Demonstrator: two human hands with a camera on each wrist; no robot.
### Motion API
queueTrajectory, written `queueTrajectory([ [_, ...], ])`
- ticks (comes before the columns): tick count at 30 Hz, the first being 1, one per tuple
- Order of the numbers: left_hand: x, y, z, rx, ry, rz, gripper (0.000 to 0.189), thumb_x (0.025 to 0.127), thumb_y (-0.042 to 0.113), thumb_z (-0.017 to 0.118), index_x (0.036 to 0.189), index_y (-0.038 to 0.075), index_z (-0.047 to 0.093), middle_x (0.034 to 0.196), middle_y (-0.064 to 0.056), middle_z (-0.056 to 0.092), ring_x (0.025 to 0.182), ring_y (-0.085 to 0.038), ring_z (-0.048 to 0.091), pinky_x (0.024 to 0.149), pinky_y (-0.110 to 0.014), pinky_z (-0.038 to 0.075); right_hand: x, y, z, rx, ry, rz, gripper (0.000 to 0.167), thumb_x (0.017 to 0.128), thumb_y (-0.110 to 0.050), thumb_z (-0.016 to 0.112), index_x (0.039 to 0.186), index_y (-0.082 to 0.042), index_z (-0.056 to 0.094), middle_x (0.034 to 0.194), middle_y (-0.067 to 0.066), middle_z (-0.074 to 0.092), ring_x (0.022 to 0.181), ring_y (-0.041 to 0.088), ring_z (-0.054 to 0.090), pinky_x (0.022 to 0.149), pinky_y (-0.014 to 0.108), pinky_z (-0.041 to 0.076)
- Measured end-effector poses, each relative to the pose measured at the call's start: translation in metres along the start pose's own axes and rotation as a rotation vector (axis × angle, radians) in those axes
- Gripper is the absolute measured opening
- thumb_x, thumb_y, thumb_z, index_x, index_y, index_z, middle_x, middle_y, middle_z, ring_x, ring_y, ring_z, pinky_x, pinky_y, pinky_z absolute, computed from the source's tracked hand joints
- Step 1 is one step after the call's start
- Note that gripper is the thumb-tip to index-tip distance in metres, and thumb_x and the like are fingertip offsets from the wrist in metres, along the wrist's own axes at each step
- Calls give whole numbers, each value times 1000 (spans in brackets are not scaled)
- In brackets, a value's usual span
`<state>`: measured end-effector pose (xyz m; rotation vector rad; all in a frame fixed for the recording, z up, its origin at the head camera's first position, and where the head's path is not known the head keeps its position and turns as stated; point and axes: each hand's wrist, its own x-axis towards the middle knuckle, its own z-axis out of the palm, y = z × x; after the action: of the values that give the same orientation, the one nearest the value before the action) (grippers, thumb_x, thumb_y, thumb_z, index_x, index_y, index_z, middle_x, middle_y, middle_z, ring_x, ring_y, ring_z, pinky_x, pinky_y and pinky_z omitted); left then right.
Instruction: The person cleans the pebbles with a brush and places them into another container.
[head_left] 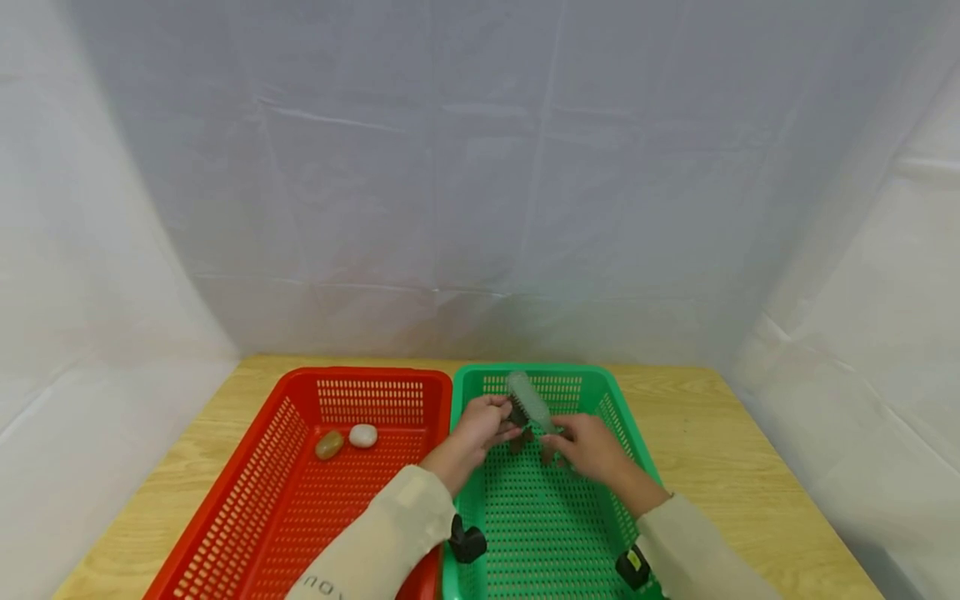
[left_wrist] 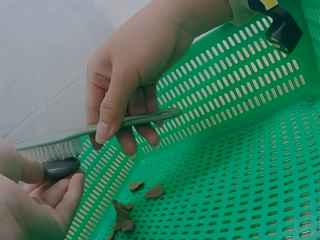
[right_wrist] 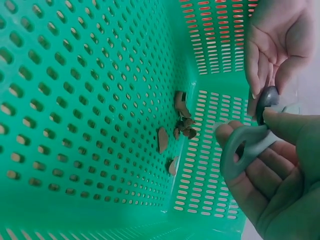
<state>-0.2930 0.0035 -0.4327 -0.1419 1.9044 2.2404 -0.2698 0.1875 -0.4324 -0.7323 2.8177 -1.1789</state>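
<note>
My left hand (head_left: pixel 478 429) pinches a smooth dark stone (left_wrist: pixel 61 169) between thumb and fingers over the far part of the green basket (head_left: pixel 630 408). A pale green brush (head_left: pixel 529 400) is gripped near its looped handle end by my right hand (head_left: pixel 588 448). In the left wrist view its white bristles (left_wrist: pixel 55 151) face down and touch the top of the stone. Below the hands, thin brown flakes (left_wrist: pixel 154 191) lie on the basket floor, with a small heap of brown pieces (right_wrist: pixel 185 127) by the far wall.
Left of the green basket stands a red basket (head_left: pixel 232 492), its rim close alongside. Inside it lie a tan stone (head_left: pixel 329 444) and a white stone (head_left: pixel 363 435). Both baskets are on a wooden table (head_left: pixel 735 475), with white sheeting (head_left: pixel 480 183) behind and at the sides.
</note>
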Motion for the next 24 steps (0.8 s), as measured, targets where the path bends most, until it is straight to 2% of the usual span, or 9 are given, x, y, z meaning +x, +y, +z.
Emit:
queueTrajectory([
  [4, -1, 0, 0, -6, 7, 10, 30, 101, 1, 46, 128, -12, 47, 117, -27, 56, 76, -17, 60, 79, -32, 56, -1, 0, 2, 22, 23, 64, 26, 96, -11, 61, 116, 5, 65, 82, 15, 71, 61, 28, 67, 45, 27, 49],
  [8, -1, 0, 0, -10, 13, 8, 29, 101, 1, 46, 127, -11, 46, 108, -21, 56, 75, -17, 58, 78, -32, 56, 0, 0, 3, 17, 62, 132, 21, 95, -10, 62, 110, 3, 68, 83, 15, 71, 63, 27, 67, 47, 28, 49],
  [11, -2, 1, 0, -10, 19, 1, 28, 101, 2, 45, 126, -10, 47, 111, -22, 56, 77, -18, 60, 80, -33, 56, 1, 0, 3, 7, 93, 167, 17, 95, -12, 62, 104, 1, 69, 81, 13, 71, 62, 26, 67, 48, 29, 49],
  [19, -3, 2, 1, -8, 22, 6, 25, 101, 2, 46, 123, -10, 47, 114, -25, 54, 73, -17, 59, 80, -34, 56, 1, -2, 1, 3, 116, 173, 16, 95, -13, 63, 102, 0, 70, 78, 11, 71, 60, 23, 67, 49, 29, 49],
  [24, -2, 1, 1, 1, 19, 14, 26, 101, 2, 46, 123, -11, 47, 122, -31, 52, 77, -19, 61, 78, -31, 57, 1, -2, 1, 1, 124, 167, 16, 95, -13, 62, 102, -1, 70, 79, 10, 71, 62, 23, 66, 49, 29, 48],
])
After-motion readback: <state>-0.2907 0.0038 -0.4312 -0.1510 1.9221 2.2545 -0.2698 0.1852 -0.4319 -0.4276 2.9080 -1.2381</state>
